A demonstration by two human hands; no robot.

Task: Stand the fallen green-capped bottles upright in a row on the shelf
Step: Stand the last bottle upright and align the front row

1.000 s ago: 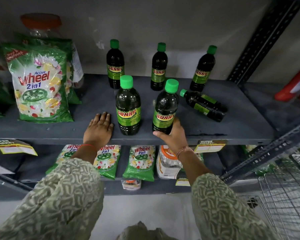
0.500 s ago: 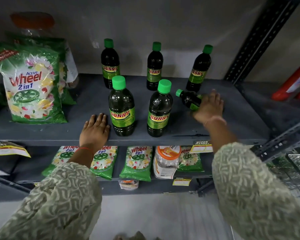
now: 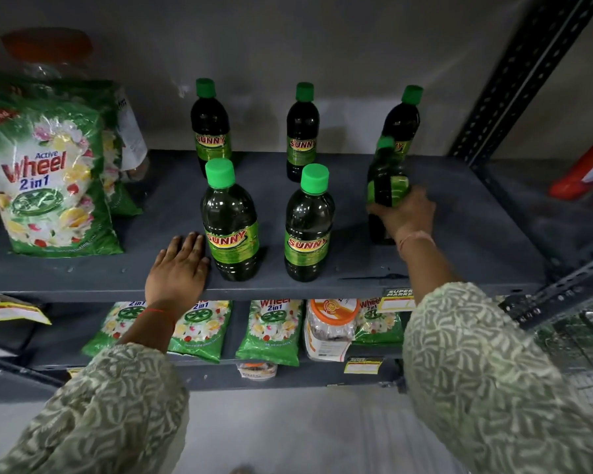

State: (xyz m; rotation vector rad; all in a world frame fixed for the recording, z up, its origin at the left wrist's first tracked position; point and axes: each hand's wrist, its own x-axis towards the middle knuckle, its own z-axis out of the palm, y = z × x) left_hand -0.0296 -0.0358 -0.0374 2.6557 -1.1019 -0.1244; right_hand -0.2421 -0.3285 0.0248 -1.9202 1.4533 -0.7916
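Dark green-capped "Sunny" bottles stand on a grey shelf [image 3: 459, 248]. Three stand upright at the back: left [image 3: 209, 128], middle [image 3: 302, 131] and right [image 3: 403, 119]. Two stand upright at the front: left [image 3: 230, 222] and middle [image 3: 308, 224]. My right hand [image 3: 406, 213] grips a sixth bottle [image 3: 386, 179] at the front right, nearly upright and blurred, its cap in front of the back right bottle. My left hand [image 3: 178, 266] lies flat on the shelf's front edge, fingers together, just left of the front left bottle.
Green "Wheel" detergent bags [image 3: 48, 179] stand at the shelf's left end, a jar behind them. More bags and an orange-lidded jar [image 3: 331, 326] sit on the lower shelf. A perforated black upright [image 3: 514, 80] and a wire cart [image 3: 589, 354] are at the right.
My right hand let go of the front middle bottle, reached right to the bottle lying on its side, gripped it and tipped it up to nearly upright. My left hand stayed on the shelf.
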